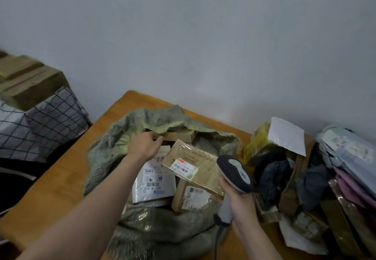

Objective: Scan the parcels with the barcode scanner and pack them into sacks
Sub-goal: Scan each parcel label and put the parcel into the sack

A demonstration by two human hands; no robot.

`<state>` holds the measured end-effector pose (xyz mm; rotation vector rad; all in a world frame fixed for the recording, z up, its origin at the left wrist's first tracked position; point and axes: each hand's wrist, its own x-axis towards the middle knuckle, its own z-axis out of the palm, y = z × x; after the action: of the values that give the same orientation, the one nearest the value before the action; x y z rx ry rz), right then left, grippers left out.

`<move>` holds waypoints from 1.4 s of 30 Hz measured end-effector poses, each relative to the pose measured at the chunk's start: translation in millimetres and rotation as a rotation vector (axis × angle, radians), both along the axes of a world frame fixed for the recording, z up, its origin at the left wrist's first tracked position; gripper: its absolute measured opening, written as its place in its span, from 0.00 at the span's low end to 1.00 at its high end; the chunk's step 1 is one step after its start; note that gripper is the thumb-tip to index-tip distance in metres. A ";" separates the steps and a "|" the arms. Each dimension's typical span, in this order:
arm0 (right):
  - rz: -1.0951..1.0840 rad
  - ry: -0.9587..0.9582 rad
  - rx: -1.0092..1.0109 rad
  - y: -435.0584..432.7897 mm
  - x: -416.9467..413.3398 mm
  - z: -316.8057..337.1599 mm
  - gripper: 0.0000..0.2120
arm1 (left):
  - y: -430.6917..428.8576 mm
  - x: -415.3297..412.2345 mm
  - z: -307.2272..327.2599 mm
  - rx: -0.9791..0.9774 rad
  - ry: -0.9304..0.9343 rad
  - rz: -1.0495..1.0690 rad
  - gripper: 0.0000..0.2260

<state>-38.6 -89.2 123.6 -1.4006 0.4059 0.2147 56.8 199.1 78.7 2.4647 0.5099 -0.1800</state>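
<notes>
A grey-green woven sack [114, 150] lies open on the wooden table [67, 182], with several parcels inside. My left hand [143, 145] reaches into the sack's mouth, its fingers curled around the edge of a brown cardboard box [181, 135] at the back. A taped brown box with a red-and-white barcode label [193, 166] lies on top, beside a white mailer [154, 182] and another labelled box [191, 198]. My right hand [240, 202] grips the grey barcode scanner [236, 173] by its handle, with the scanner's head over the right side of the sack.
A heap of parcels [305, 178] fills the table's right side: dark bags, brown boxes, a white mailer [286, 135], yellow packaging, pale and pink bags. Stacked cardboard boxes [28, 80] rest on checked fabric [50, 117] at the left. The scanner's cable [216, 239] hangs down toward me.
</notes>
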 end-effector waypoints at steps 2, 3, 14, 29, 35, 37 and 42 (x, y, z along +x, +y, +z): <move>-0.011 -0.002 -0.034 12.2 5.7 -2.5 0.20 | 20.8 14.3 -11.9 0.198 0.106 -0.014 0.21; -0.013 -0.001 -0.050 19.2 8.8 -2.6 0.20 | 30.7 20.7 -16.1 0.251 0.169 -0.042 0.22; 0.087 0.015 -0.195 87.0 55.4 -17.1 0.13 | 93.2 59.1 -62.4 0.369 0.175 -0.055 0.41; 0.063 0.043 -0.174 126.1 92.3 -28.4 0.16 | 115.3 86.7 -62.9 0.397 0.070 -0.117 0.43; 0.079 0.029 -0.224 135.3 103.7 -34.6 0.13 | 120.0 82.8 -86.9 0.471 0.179 -0.488 0.18; 0.071 0.044 -0.239 134.1 106.1 -38.1 0.12 | 118.9 84.9 -94.3 0.528 0.305 -0.477 0.22; 0.106 0.073 -0.235 136.1 113.5 -39.7 0.11 | 120.0 90.5 -84.3 0.522 0.304 -0.315 0.46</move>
<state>74.9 46.9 84.0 -1.6505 0.4282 0.3129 147.2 319.1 -5.6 3.0434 0.3134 -0.6269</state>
